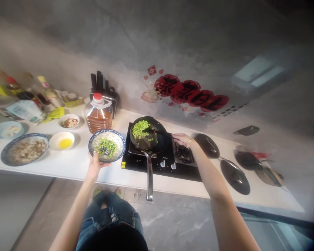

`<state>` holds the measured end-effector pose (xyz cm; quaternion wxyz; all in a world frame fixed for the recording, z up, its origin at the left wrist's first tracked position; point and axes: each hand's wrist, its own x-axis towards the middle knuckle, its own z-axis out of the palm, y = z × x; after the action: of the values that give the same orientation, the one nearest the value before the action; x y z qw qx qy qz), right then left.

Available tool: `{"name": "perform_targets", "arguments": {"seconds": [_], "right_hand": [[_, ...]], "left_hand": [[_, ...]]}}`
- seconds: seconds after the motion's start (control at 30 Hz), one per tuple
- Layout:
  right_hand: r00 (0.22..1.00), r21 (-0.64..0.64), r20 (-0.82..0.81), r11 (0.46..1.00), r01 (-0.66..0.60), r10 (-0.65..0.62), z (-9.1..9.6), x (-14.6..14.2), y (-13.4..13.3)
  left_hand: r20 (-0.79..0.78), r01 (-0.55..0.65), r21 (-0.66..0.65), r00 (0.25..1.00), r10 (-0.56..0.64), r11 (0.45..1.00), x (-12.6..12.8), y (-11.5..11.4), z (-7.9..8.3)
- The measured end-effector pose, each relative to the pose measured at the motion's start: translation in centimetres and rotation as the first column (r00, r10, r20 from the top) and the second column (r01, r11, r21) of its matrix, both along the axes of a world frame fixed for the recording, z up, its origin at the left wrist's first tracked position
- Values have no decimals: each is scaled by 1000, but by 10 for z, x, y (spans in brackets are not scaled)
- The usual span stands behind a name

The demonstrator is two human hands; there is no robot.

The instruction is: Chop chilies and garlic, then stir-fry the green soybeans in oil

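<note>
My left hand (95, 164) grips the near rim of a blue-edged bowl (94, 153) that holds green beans, just left of the black stove (164, 162). My right hand (181, 138) is closed on the handle of a dark spatula (161, 132) that reaches into the black frying pan (157, 144). The pan sits on the left burner with a pile of green beans (140, 128) at its far left side. Its long metal handle (149, 176) sticks out over the counter's front edge.
Left on the white counter (68, 167) stand a plate of mushrooms (24, 150), a small bowl with beaten egg (62, 141), a chopped-spice dish (69, 122), an oil jug (98, 116), bottles and a knife block (102, 87). Dark pan lids (235, 176) lie right of the stove.
</note>
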<state>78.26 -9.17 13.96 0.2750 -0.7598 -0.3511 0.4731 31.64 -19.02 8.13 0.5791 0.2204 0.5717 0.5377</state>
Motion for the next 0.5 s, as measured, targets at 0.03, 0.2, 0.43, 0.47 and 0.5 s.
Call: {"name": "perform_targets", "arguments": {"seconds": [0.03,0.2,0.43,0.47,0.5], "right_hand": [[999,3,-37,1000,7,-7,-3,-4,0],[985,21,-169,999,30,-26,-10,-17,-2],[986,59,-163,998,-4,14,-7,-20,-4],[986,65,-165,998,-7,18,-7,-20,-4],[986,72,-166,997,-8,20,-8,-20,-5]], "left_hand": [[6,-8,-7,1000,8,1000,1,0,1],[-17,4,-19,1000,-4,1000,2,-2,1],[3,38,-31,999,-38,999,1,0,-2],[4,45,-33,999,-45,998,1,0,-2],[3,52,-32,999,-52,998,2,0,-2]]}}
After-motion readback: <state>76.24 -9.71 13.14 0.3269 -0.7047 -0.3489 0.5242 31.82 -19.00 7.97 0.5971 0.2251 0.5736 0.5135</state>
